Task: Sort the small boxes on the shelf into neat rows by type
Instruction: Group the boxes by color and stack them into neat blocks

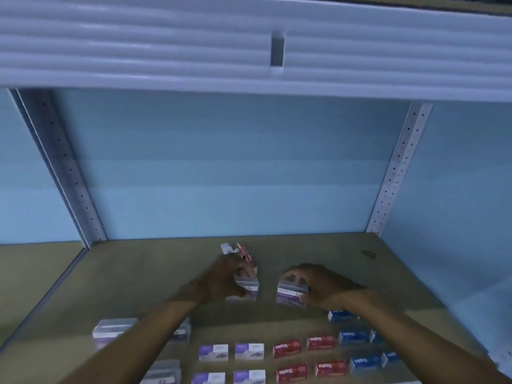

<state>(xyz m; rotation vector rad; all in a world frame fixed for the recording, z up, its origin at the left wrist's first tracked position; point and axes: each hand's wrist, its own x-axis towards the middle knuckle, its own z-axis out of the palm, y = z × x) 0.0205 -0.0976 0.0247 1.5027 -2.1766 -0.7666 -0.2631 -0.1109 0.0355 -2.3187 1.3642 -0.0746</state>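
Our left hand (221, 278) grips one clear paper-clip box (247, 289) mid-shelf (304, 253); our right hand (321, 286) clutches another (291, 295), both presumably bound for the clear boxes front-left; purple, red and blue rows (293, 356) sit in front.

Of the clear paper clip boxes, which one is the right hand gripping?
The clear paper clip box with its purple label facing the camera, right of centre. The right hand grips it; the left hand holds another, and the rest sit at front left.
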